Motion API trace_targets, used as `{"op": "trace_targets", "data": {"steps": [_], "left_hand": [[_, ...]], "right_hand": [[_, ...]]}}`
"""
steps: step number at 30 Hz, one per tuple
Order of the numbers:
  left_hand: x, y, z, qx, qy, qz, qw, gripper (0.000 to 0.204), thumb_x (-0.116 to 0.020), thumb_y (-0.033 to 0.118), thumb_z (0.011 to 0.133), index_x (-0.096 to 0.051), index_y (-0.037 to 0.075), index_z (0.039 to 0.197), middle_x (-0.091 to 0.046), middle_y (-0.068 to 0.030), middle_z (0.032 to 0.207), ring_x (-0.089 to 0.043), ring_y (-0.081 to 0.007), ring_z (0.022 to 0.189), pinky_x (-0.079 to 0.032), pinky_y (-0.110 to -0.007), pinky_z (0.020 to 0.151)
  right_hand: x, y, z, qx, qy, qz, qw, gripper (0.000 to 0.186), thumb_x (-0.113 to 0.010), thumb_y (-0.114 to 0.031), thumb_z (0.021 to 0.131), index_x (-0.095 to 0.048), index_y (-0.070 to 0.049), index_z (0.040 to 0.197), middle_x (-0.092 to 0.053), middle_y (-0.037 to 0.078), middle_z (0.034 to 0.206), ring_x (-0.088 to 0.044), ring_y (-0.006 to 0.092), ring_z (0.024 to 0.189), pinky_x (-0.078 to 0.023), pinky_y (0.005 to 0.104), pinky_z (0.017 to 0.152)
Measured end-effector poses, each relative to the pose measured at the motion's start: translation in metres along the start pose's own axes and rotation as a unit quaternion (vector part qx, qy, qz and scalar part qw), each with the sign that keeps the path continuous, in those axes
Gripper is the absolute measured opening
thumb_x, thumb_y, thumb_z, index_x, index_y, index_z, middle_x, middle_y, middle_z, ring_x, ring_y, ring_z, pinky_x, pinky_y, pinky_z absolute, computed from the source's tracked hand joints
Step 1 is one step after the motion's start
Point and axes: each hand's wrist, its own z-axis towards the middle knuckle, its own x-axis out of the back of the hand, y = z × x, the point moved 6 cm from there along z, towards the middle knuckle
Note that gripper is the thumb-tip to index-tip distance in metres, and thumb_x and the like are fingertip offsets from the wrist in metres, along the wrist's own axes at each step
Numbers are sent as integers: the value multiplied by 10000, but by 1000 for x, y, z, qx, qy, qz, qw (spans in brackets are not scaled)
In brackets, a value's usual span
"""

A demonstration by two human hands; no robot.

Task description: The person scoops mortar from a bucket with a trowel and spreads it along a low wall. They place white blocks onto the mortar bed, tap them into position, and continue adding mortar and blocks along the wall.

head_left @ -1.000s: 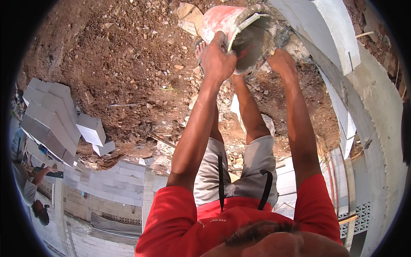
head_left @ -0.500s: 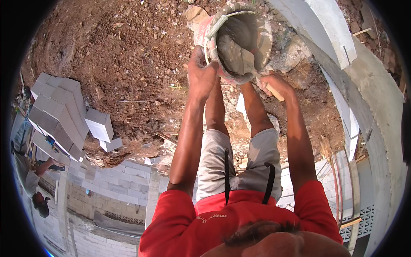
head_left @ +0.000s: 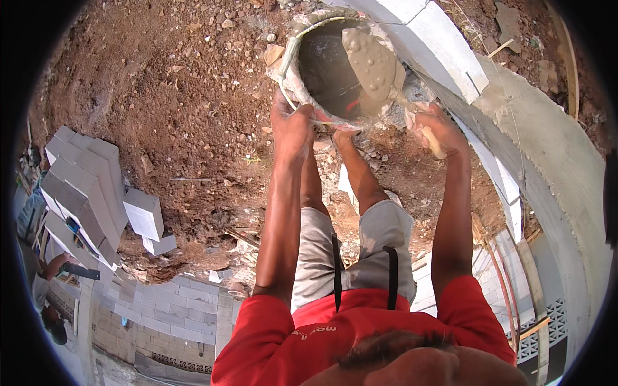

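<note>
A mortar-smeared bucket [head_left: 322, 71] tilts in front of me, wet grey mortar coating its inside. My left hand [head_left: 293, 128] is closed on its near left rim, by the bucket's handle. In my right hand [head_left: 439, 130] is the wooden handle of a trowel [head_left: 400, 96], gripped beside the right rim. A thick heap of wet mortar [head_left: 372, 63] covers the trowel's blade, which is over the bucket's mouth. The far side of the bucket is close to a curved concrete ledge.
Pale blocks [head_left: 87, 174] are stacked at the left, with loose ones [head_left: 145, 212] beside them. A concrete beam [head_left: 547, 148] with light blocks [head_left: 438, 48] on it curves along the right. Stony brown soil [head_left: 187, 109] lies ahead. Another person [head_left: 48, 283] is at the far left.
The trowel has come up out of the bucket with mortar on its blade. My right hand has moved right, while the left hand and bucket have shifted slightly left in the picture.
</note>
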Motion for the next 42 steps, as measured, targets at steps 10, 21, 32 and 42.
{"op": "trace_targets", "data": {"steps": [10,21,32,42], "left_hand": [[9,9,-2,-51,26,10,998,419,-521,-125,815,-553,-19,1219,-694,-165,979,-738,-269,796,-629,-393,746],[59,-18,-18,-12,92,-7,996,417,-526,-157,812,-581,3,1194,-689,-102,1050,-697,-193,842,-577,-326,727],[65,-49,-27,17,71,41,996,422,-553,-124,804,-590,23,1198,-671,-58,1028,-643,-146,839,-528,-304,711],[-8,-40,-47,-16,-16,60,998,676,-521,-176,790,-486,-27,1449,-641,-134,1333,-630,-213,1196,-478,-320,1007]], "right_hand": [[15,-169,4,177,274,-504,800,577,-671,-483,906,-705,42,1143,-743,252,1094,-722,395,1003,-547,481,893],[83,-90,-15,77,409,-471,778,514,-704,-508,879,-780,-66,1131,-763,226,1097,-730,396,1036,-559,495,915],[100,-60,-7,47,400,-451,797,492,-767,-421,845,-780,13,1075,-767,247,978,-754,389,902,-572,478,843],[33,54,-31,4,243,-433,868,511,-749,-450,900,-726,47,1014,-745,234,944,-725,371,914,-556,500,850]]}}
